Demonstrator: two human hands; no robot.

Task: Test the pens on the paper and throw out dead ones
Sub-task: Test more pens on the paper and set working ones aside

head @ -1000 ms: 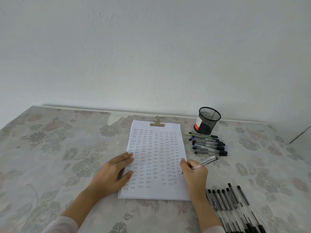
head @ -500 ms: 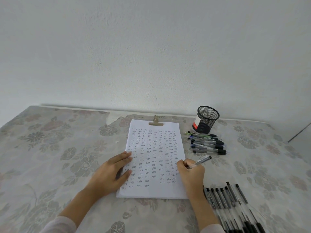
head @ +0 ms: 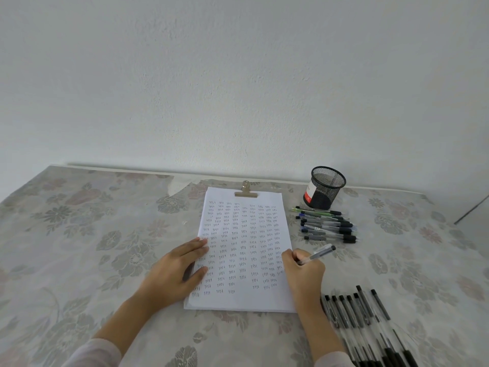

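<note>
Nearest, a row of black-capped clear plastic pens (head: 354, 313) lies on the floral-clothed counter (head: 79, 247) beside the right hand (head: 304, 274), whose grip pinches a clear black-ended pen (head: 318, 253) at the right edge of the white written-on paper sheet (head: 243, 247), the left hand (head: 172, 274) spread flat on its left edge, assorted loose pens (head: 328, 225) and a black mesh cup (head: 325, 188) beyond.

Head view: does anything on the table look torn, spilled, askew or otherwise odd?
One thing: the floral table cover has a ragged torn gap at its far edge, just left of the clip, with white showing beneath. The paper lies straight under the clip, and the pens beside it lie in neat rows.
</note>
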